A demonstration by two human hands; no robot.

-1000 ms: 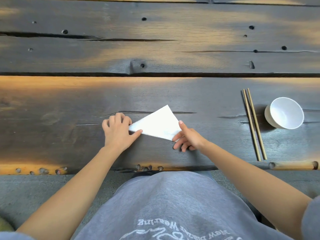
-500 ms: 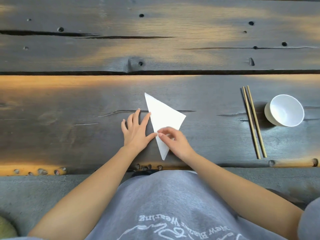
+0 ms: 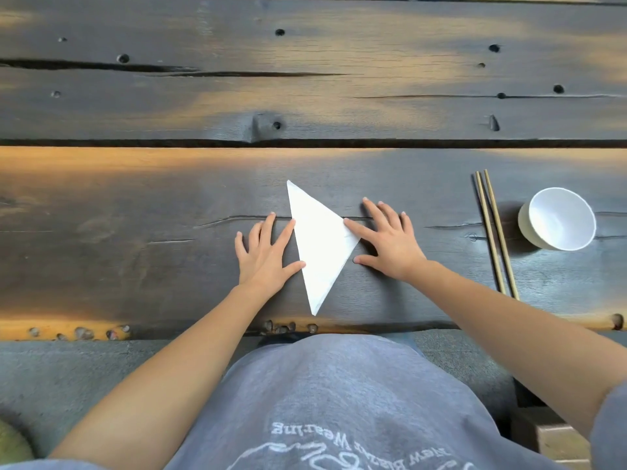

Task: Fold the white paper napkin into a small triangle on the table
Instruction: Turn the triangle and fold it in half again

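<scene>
On the right side of the dark wooden plank table point(image 3: 135, 205), I note one container: a white bowl point(image 3: 558, 219) tipped toward the camera, its inside showing nothing that I can make out. Just left of it lies a pair of wooden chopsticks point(image 3: 495, 234), side by side and close together, running from the far side toward the near edge, apart from the bowl. At centre I record the white paper napkin point(image 3: 320, 244), folded into a triangle and lying flat on the plank; one corner points away from me, one points toward the near edge, and the third points right. My left hand point(image 3: 266, 257) rests palm down on the wood just left of the napkin, fingers spread and extended, gripping nothing; the index fingertip and thumb tip meet the napkin's long left edge. My right hand point(image 3: 390, 240) likewise lies flat and splayed on the table to the napkin's right, grasping nothing; its index fingertip sits on the right-hand corner of the triangle, while the thumb rests on the wood just beside the lower right edge. I cannot tell whether that thumb touches the paper. Below the table edge a grey printed shirt point(image 3: 339, 401) fills the lower frame.
</scene>
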